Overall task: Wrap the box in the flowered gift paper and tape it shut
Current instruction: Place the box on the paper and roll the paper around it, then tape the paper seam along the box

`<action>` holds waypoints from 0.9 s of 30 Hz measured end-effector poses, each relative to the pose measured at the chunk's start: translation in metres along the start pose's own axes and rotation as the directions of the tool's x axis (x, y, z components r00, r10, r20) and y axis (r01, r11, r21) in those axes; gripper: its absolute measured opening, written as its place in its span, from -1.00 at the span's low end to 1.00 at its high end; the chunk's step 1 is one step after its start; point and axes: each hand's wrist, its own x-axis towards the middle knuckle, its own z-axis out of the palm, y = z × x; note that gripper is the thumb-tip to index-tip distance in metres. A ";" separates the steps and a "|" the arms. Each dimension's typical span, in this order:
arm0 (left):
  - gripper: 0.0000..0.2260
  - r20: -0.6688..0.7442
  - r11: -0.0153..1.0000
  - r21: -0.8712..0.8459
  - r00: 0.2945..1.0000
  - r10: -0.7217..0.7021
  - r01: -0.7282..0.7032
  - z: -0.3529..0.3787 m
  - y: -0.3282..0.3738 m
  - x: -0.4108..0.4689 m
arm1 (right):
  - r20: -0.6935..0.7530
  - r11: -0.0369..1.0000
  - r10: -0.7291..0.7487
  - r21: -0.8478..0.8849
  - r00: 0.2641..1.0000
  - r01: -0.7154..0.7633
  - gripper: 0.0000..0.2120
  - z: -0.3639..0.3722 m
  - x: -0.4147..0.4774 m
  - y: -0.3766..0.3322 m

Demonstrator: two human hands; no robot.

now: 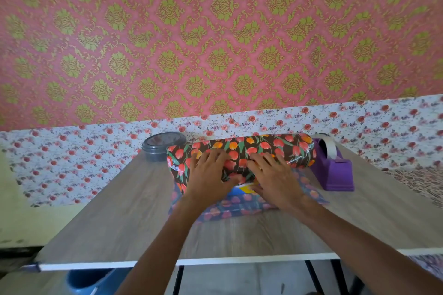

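Currently left hand [208,175] and right hand [273,176] lie flat, fingers spread, pressing the flowered paper [242,148] over the box [244,189], mid-counter [119,223]. Risk: the paper's curl looks springy — lift one hand toward the tape dispenser [335,170] at 2 o'clock and the flap likely pops loose.
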 end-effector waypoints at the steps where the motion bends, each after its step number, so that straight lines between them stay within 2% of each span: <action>1: -0.53 0.002 0.996 -0.077 0.999 -0.039 0.039 -0.011 0.000 0.006 | -0.014 1.000 -0.022 -0.007 1.000 0.022 -0.35 -0.003 -0.001 0.002; 3: -0.52 0.018 0.986 -0.148 0.997 -0.070 0.072 -0.024 0.000 0.020 | -0.052 0.998 -0.068 -0.012 0.996 0.068 -0.41 -0.006 -0.004 0.005; 6: -0.19 0.113 0.995 -0.076 0.992 -0.062 0.071 -0.033 0.000 0.041 | -0.103 0.994 -0.108 -0.010 0.989 0.108 -0.55 -0.011 -0.007 0.008; 8: -0.05 0.213 0.999 0.008 0.976 -0.052 0.052 -0.034 -0.002 0.054 | -0.119 0.990 -0.138 -0.011 0.983 0.137 -0.63 -0.013 -0.006 0.008; 10: -0.01 0.336 0.992 0.126 0.941 -0.031 -0.012 -0.036 -0.004 0.064 | -0.077 0.978 -0.207 0.006 0.975 0.208 -0.68 -0.009 -0.010 0.007; 12: 0.02 0.457 0.982 0.172 0.889 -0.007 -0.081 -0.034 -0.002 0.067 | 0.000 0.957 -0.289 -0.004 0.957 0.289 -0.68 -0.003 -0.017 0.006; 14: 0.00 0.494 0.978 0.178 0.870 0.010 -0.112 -0.026 0.000 0.064 | 0.026 0.946 -0.321 -0.025 0.947 0.322 -0.74 0.001 -0.021 0.008; 18: -0.06 0.436 0.969 0.203 0.899 0.042 -0.144 -0.014 0.000 0.056 | -0.071 0.967 -0.255 0.007 0.964 0.256 -0.90 -0.001 -0.013 0.016; 20: -0.05 0.424 0.975 0.177 0.905 0.046 -0.133 -0.011 0.001 0.052 | -0.115 0.981 -0.167 0.084 0.979 0.177 -0.82 -0.001 -0.002 0.021; 21: -0.06 0.417 0.976 0.170 0.908 0.052 -0.133 -0.009 0.000 0.052 | -0.102 0.985 -0.109 0.125 0.989 0.121 -0.72 -0.001 0.005 0.025; 24: -0.14 0.442 0.990 0.101 0.896 0.042 -0.097 -0.009 -0.006 0.057 | 0.087 0.986 -0.011 0.170 0.996 -0.004 -0.39 -0.007 0.027 0.030; 26: -0.37 0.508 0.998 -0.047 0.859 0.065 -0.048 -0.012 -0.013 0.067 | 0.256 0.985 -0.008 0.169 0.967 -0.037 -0.36 -0.005 0.035 0.031; 27: -0.54 0.531 0.992 -0.121 0.842 0.093 -0.033 -0.014 -0.016 0.075 | 0.279 0.986 -0.019 0.162 0.960 -0.027 -0.37 -0.003 0.036 0.031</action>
